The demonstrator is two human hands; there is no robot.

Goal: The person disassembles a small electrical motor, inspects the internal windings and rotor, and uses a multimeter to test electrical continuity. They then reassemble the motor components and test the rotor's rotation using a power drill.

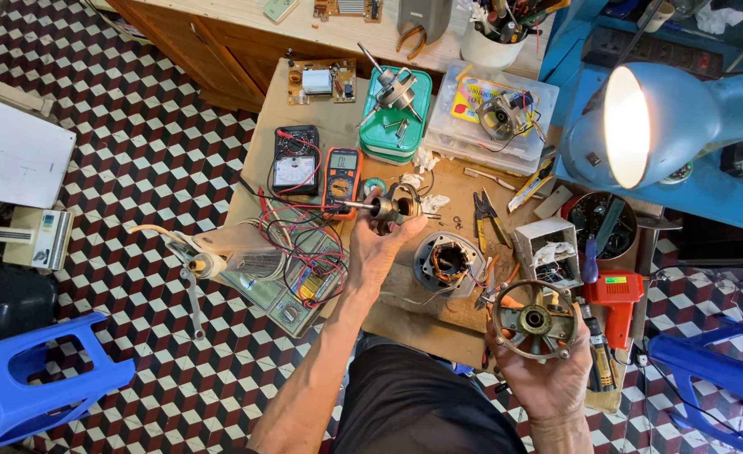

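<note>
The left hand [377, 244] has its grip clamped on a small motor rotor [386, 207], fingers wrapped around the dark core, its thin steel shaft sticking out sideways toward the orange multimeter [341, 179]. The rotor is held up over the desk [438, 189], just left of and above the stator housing [448, 262], a round metal shell with copper windings that lies on the desk.

The right hand [548, 378] is closed from below on a round metal end cover [536, 320] with spokes and a centre bearing, held face up, lower right of the stator housing and near the desk's front edge.

Right of the stator housing stand a small open white box [549, 248] and a red glue gun [615, 296]. Pliers [485, 214] lie just above it to the right. Beyond it, toward the back of the desk, sit a green plastic box [395, 113] and a clear parts case [497, 118]. Left of it are a black analogue meter [296, 160] and a tangle of red and black leads [308, 248]. A lit blue lamp [640, 126] hangs well to its upper right. Blue plastic stools [26, 378] stand on the checkered floor [161, 151].
</note>
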